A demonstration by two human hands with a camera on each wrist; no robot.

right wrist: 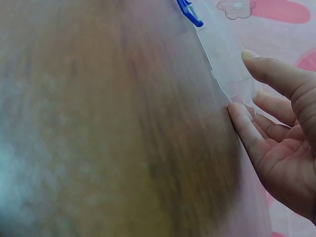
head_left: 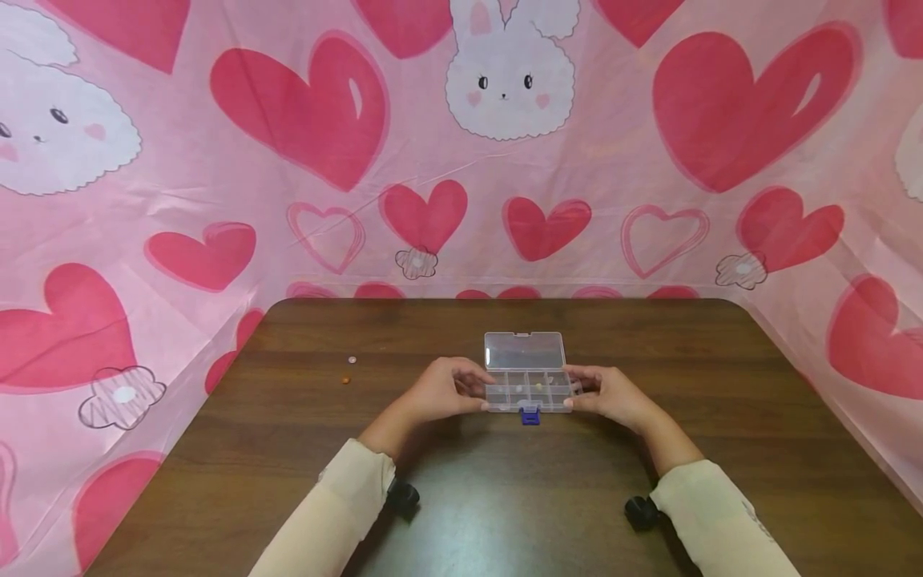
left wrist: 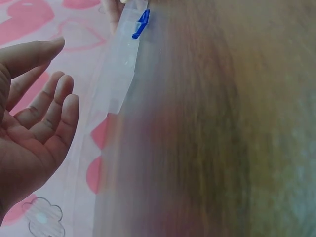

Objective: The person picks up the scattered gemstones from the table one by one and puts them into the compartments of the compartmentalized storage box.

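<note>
A clear plastic compartment box (head_left: 508, 399) sits on the table with its lid (head_left: 524, 351) raised at the back and a blue latch (head_left: 530, 416) at the front. Several small pieces lie in its compartments, among them a yellowish one (head_left: 538, 386) and a whitish one (head_left: 518, 389). My right hand (head_left: 607, 394) holds the box's right end, thumb at the front corner and fingers toward the back. Beside the left end is my left hand (head_left: 449, 389), fingers relaxed and bent; the left wrist view shows a gap between its fingertips (left wrist: 58, 43) and the box.
On the brown table (head_left: 461, 489), left of the box, lie a small whitish round piece (head_left: 352, 360) and a small orange piece (head_left: 346, 381). A pink cloth (head_left: 447, 160) with hearts and rabbits hangs behind and along both sides of the table.
</note>
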